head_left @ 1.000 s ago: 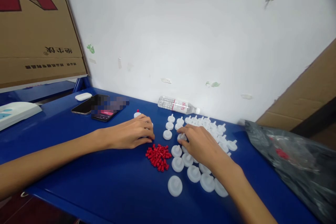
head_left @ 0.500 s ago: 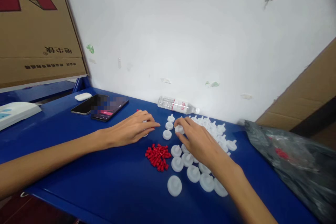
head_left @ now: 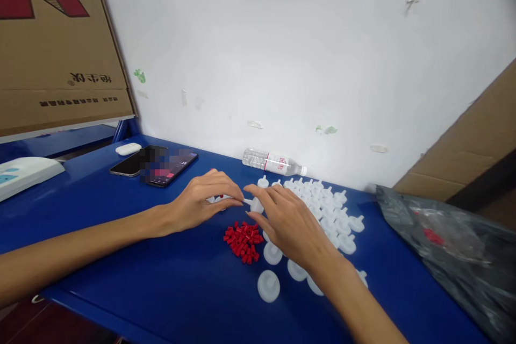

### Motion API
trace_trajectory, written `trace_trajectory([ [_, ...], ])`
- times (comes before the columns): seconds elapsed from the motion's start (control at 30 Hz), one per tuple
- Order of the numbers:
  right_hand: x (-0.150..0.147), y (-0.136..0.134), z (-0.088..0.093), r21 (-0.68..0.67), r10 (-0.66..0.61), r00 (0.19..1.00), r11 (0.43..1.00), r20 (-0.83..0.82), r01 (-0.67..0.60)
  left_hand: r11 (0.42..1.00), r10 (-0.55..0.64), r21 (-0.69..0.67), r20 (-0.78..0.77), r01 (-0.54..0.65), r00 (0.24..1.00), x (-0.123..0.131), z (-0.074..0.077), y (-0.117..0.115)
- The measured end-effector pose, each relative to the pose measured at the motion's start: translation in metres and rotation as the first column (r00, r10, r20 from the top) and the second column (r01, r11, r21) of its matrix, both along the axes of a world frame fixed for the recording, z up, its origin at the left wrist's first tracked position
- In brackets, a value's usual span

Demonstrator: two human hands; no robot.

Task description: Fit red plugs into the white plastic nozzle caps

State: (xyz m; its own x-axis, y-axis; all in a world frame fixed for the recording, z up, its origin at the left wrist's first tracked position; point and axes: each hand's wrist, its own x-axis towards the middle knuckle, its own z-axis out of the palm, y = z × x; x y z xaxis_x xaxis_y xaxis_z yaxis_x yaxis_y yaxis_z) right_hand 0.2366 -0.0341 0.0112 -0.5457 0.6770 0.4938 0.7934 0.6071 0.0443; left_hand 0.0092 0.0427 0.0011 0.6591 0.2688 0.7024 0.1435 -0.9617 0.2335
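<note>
A white round plastic cap with a thin spout (head_left: 257, 205) is gripped on its round base by the thumb and fingers of my right hand (head_left: 284, 217). It is tipped sideways, its spout pointing left. At the spout's tip, the thumb and fingers of my left hand (head_left: 212, 197) are pinched together; whatever is between them is hidden. Just below the hands lies a pile of small red plastic caps (head_left: 243, 242). Many more white spouted caps (head_left: 342, 223) spread under and behind my right hand. Behind my left fingers, white pieces with a bit of red (head_left: 220, 199) partly show.
A clear water bottle (head_left: 274, 162) lies along the wall. Two phones (head_left: 171, 169) and a white case (head_left: 128, 149) sit at the left, near a white device (head_left: 28, 174). A grey plastic bag (head_left: 451, 247) covers the right side of the blue table (head_left: 161, 279).
My right hand has moved left with the white spouted cap, turning its spout sideways. My left hand has shifted slightly, and its fingertips now meet the spout's tip.
</note>
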Motion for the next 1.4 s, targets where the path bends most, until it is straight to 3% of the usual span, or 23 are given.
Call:
trace_trajectory([
  [0.3,-0.003,-0.001,-0.006,0.082,0.066,0.997,0.995,-0.048,-0.062,0.998,0.056,0.015,0.044,-0.057,0.997,0.000,-0.005,0.001],
  [0.47,-0.007,-0.004,-0.003,0.143,0.122,0.988,0.984,-0.093,-0.108,0.996,0.080,0.056,-0.066,-0.077,0.995,-0.002,-0.004,0.004],
  [0.67,-0.014,-0.007,0.001,0.187,0.138,0.985,0.975,-0.108,-0.116,0.996,-0.014,-0.083,-0.060,0.009,0.998,-0.001,0.001,-0.001],
  [0.87,-0.017,-0.008,-0.003,0.220,0.124,0.991,0.969,-0.057,-0.109,0.960,-0.020,-0.281,-0.113,-0.012,0.993,-0.001,0.016,-0.009],
  [1.07,-0.021,-0.014,0.002,0.250,0.088,0.996,0.965,-0.034,-0.076,0.952,-0.032,-0.305,-0.092,0.003,0.995,-0.002,0.019,-0.011],
  [1.3,-0.020,-0.010,0.006,0.199,0.035,0.974,0.980,-0.225,0.010,0.872,0.201,-0.474,0.118,-0.123,0.972,0.000,0.027,-0.001],
  [1.37,-0.018,-0.007,0.004,0.139,-0.032,0.980,0.989,-0.198,0.060,0.887,0.326,-0.383,0.129,-0.257,0.937,-0.006,0.031,0.010],
  [1.4,-0.016,-0.006,0.003,0.098,-0.065,0.983,0.992,-0.173,0.083,0.892,0.405,-0.264,0.103,-0.368,0.908,-0.009,0.032,0.016],
])
